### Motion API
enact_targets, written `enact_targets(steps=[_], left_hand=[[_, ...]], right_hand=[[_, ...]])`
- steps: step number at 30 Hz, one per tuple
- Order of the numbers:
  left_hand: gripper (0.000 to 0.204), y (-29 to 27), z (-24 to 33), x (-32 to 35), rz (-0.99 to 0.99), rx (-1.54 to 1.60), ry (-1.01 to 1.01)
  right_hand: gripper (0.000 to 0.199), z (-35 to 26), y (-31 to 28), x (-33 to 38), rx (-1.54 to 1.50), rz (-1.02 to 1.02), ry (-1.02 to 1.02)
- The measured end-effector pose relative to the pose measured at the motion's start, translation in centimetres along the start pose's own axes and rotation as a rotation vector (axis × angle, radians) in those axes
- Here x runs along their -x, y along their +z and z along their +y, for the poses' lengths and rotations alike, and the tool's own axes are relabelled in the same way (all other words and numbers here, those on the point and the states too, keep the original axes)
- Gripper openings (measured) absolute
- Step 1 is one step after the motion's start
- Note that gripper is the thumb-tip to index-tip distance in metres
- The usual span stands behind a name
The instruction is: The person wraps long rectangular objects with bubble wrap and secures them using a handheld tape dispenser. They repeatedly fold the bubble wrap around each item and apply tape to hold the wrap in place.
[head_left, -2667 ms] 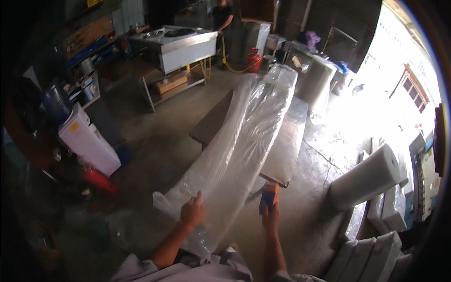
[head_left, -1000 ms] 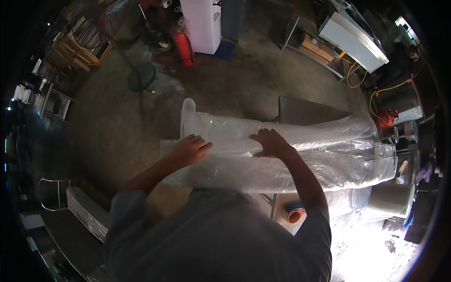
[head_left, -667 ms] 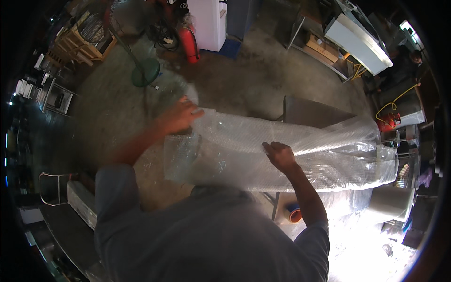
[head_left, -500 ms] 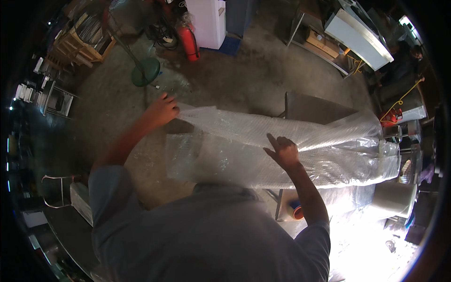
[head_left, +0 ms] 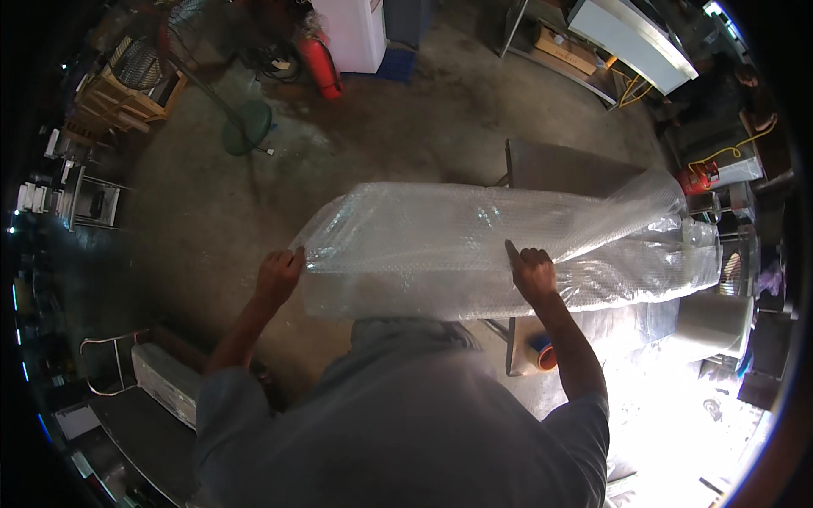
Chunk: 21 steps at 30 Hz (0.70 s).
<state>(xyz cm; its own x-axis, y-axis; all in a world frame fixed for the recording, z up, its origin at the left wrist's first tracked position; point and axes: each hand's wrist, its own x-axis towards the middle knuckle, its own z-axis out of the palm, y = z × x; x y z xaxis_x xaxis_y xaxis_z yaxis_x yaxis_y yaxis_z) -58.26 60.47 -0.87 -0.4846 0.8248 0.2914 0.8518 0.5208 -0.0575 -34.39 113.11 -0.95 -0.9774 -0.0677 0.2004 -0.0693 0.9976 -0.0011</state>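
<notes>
Clear, glossy bubble wrap (head_left: 423, 224), creased lengthwise, lies across the table (head_left: 567, 165), one end overhanging its left side. Beyond that side, the left hand (head_left: 278, 275) pinches the wrap's corner. Above the table, the right hand (head_left: 535, 273) touches the wrap, index extended, others curled; I cannot tell whether it grips.

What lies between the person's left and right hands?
Clear bubble wrap: in the head view, it spans the stretch from the left hand, at its edge, to the right hand.
</notes>
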Motion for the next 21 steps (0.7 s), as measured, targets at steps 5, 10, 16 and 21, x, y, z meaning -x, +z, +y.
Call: enact_targets(steps=[5, 10, 16, 21], left_hand=[[0.034, 1.0, 0.1, 1.9, -0.03, -0.082, 0.013], [0.042, 0.7, 1.3, 1.1, -0.116, -0.109, -0.013], [0.049, -1.8, 4.3, -3.0, -0.066, 0.03, -0.117], [0.049, -0.7, 3.7, -5.0, -0.053, 0.135, 0.015]], right_hand=[[0.064, -1.0, 1.4, 2.4, -0.058, -0.061, 0.046], [0.055, -1.8, 1.8, 2.4, -0.034, -0.046, 0.078], [0.044, -0.3, -1.9, 0.2, -0.2, 0.006, 0.072], [0.051, -0.4, -5.4, -1.9, -0.154, -0.163, 0.098]])
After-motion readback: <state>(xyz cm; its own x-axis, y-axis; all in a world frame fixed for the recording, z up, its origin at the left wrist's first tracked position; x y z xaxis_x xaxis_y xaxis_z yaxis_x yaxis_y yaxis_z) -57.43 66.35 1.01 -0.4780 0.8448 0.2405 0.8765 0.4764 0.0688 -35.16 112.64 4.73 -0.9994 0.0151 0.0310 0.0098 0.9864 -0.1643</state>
